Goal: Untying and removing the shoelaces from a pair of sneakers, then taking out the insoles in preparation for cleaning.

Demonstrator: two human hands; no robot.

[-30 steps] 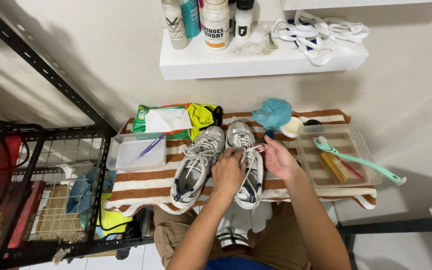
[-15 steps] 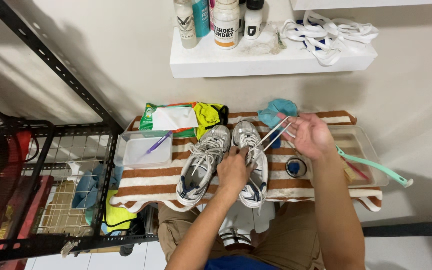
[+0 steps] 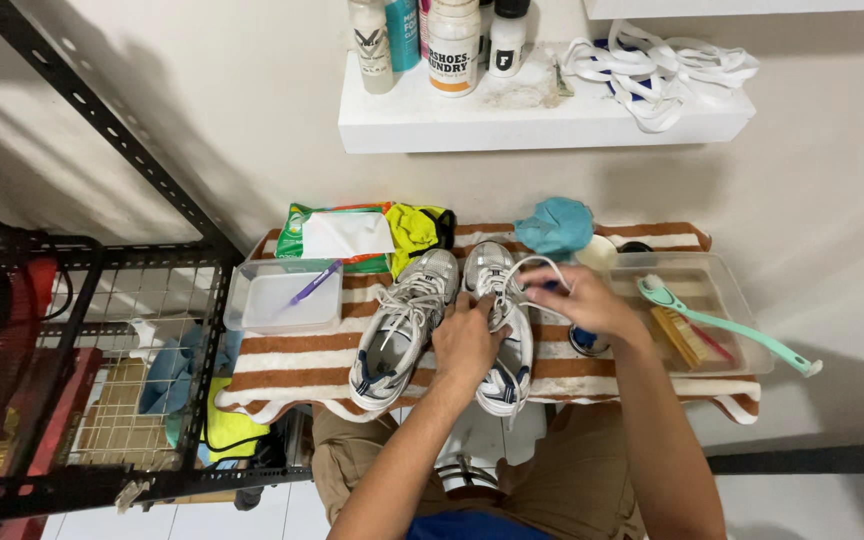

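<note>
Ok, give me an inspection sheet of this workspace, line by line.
Surface: brown and white striped towel over a low table.
Job's things: two grey and white sneakers; white shoelace looped above the right shoe.
Clutter: clear plastic tub with a purple brush; clear tray with a teal long-handled brush; teal cloth; green wipes pack.
Hands: left hand holds the right shoe; right hand pulls the lace.
Cables: nothing seen.
Surroundings: white wall shelf with bottles and laces; black metal rack at left.
</note>
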